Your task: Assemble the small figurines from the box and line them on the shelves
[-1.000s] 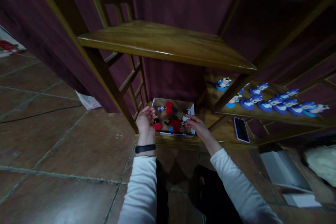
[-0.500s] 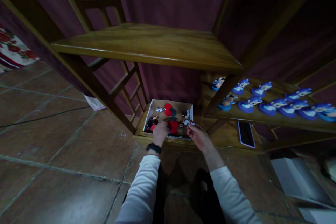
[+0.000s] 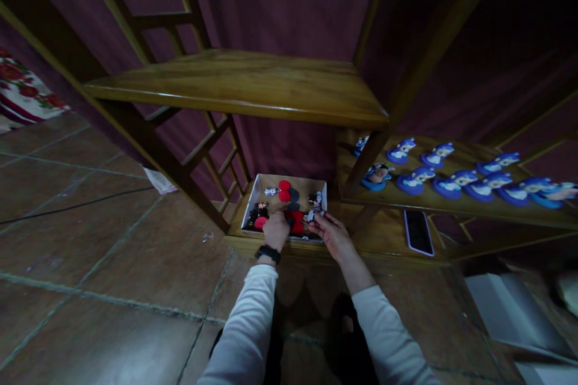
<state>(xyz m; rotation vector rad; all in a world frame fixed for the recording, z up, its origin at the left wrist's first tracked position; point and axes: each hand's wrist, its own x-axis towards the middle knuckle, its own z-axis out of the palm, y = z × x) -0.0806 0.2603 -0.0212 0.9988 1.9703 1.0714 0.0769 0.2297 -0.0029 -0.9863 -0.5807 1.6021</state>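
A shallow open cardboard box (image 3: 259,183) lies on the lowest wooden shelf (image 3: 383,234); it holds several small red, black and blue-white figure trinkets (image 3: 284,190). My left hand (image 3: 275,230), with a black band at the wrist, is curled over the box's near edge, fingers closed among the red pieces. My right hand (image 3: 332,233) reaches in at the box's right side, its fingertips pinching a small white and dark figure (image 3: 313,215).
A wide wooden shelf board (image 3: 244,84) juts out above the box. To the right, a middle shelf carries a row of blue figures (image 3: 451,177). A phone (image 3: 418,232) lies on the lowest shelf. White boxes (image 3: 510,313) sit on the tiled floor at right.
My left hand came down from the box's left edge into its near side and closed. My right hand shifted slightly left along the box's right side. The view tilted a little.
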